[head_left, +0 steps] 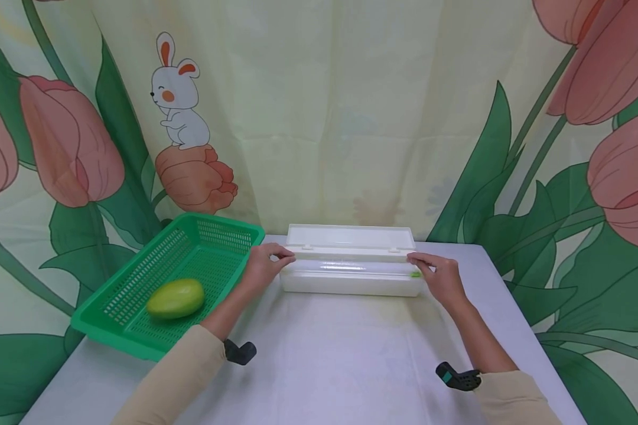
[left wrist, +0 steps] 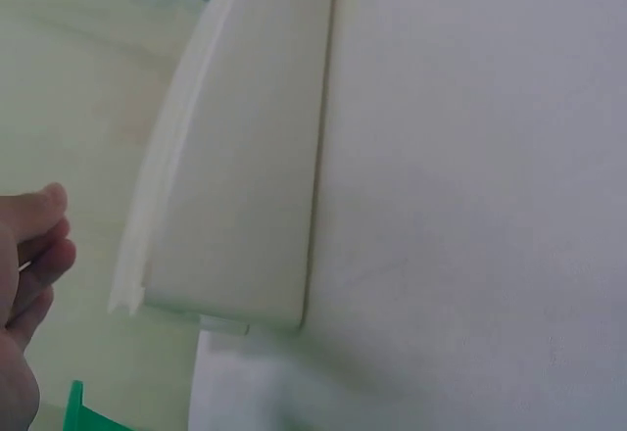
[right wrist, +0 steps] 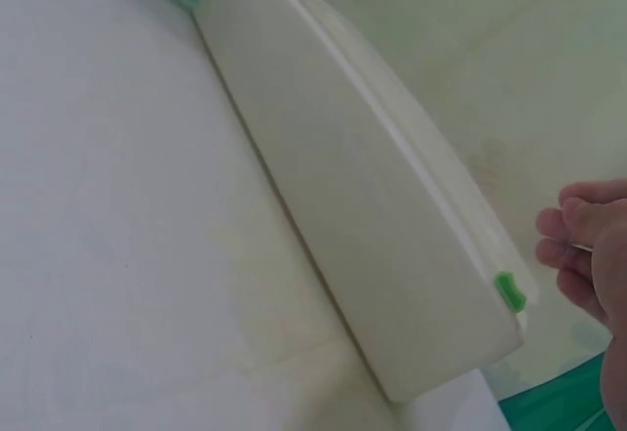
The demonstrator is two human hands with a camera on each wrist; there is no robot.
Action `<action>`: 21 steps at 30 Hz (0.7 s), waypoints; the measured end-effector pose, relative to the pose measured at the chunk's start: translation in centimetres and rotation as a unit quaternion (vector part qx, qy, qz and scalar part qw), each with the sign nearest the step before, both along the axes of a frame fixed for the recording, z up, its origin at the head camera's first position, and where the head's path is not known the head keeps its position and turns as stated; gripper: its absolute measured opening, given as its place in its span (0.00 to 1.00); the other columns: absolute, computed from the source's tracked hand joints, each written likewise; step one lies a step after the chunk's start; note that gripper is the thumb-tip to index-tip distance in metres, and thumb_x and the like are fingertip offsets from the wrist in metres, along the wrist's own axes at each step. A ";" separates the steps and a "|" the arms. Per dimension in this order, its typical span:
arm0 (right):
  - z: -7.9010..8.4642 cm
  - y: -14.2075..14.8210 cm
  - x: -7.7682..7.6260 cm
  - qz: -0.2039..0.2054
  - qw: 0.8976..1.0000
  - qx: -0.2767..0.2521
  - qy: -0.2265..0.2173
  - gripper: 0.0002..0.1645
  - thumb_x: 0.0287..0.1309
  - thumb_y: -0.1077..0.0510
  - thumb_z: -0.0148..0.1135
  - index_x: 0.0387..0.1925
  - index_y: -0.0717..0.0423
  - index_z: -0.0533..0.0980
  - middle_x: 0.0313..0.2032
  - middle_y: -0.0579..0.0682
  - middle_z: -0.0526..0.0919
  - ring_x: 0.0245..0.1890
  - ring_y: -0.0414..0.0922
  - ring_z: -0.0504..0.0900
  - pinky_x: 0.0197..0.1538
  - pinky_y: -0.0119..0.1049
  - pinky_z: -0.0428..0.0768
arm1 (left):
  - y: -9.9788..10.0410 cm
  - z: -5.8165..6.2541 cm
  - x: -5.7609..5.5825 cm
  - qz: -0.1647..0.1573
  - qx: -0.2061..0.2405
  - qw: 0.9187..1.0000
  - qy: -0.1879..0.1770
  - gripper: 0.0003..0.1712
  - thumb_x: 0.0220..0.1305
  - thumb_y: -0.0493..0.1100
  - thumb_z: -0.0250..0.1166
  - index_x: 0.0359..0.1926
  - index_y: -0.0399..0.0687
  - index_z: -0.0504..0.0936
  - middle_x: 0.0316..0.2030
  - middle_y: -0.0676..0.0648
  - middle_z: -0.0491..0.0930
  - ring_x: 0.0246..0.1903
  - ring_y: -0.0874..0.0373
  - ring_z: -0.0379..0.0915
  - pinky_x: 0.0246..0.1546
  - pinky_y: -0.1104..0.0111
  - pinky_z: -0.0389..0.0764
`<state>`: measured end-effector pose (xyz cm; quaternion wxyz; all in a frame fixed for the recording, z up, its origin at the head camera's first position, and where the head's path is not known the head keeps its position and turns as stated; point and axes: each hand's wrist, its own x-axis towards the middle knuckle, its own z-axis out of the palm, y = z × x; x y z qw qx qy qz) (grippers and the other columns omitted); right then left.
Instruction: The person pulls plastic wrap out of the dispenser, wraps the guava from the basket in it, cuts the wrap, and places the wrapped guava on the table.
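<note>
Pinches clear film in left hand and right hand, thumbs against fingertips — reaches to opposite ends of open white box, near green basket.

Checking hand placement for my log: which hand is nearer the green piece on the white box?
Right. The right hand is beside the green piece, at the same end of the white box; the left hand is at the box's opposite end.
</note>
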<state>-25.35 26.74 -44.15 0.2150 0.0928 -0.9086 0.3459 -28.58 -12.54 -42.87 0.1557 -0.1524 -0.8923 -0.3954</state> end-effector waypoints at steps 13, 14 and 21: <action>0.7 0.1 0.5 0.004 1.000 -0.019 0.005 0.14 0.59 0.65 0.64 0.46 0.57 0.84 0.44 0.56 0.87 0.49 0.54 0.84 0.47 0.06 0.67 | -0.5 0.5 0.4 -0.032 0.011 0.999 0.027 0.05 0.57 0.40 0.70 0.35 0.45 0.87 0.36 0.47 0.87 0.41 0.53 0.82 0.44 0.58 0.84; 0.8 0.0 0.6 0.005 1.000 -0.020 0.004 0.14 0.59 0.65 0.64 0.47 0.57 0.84 0.44 0.56 0.87 0.50 0.55 0.84 0.49 0.08 0.68 | -0.5 0.4 0.4 -0.039 0.015 0.999 0.023 0.05 0.58 0.40 0.70 0.36 0.44 0.87 0.37 0.46 0.87 0.43 0.51 0.82 0.46 0.55 0.83; 1.1 0.1 1.2 -0.001 1.000 -0.024 -0.012 0.15 0.60 0.66 0.62 0.48 0.57 0.83 0.46 0.57 0.87 0.50 0.55 0.83 0.55 0.49 0.78 | -0.5 0.4 0.6 -0.079 0.053 0.995 -0.011 0.05 0.61 0.40 0.67 0.36 0.44 0.84 0.35 0.45 0.87 0.43 0.50 0.85 0.48 0.55 0.83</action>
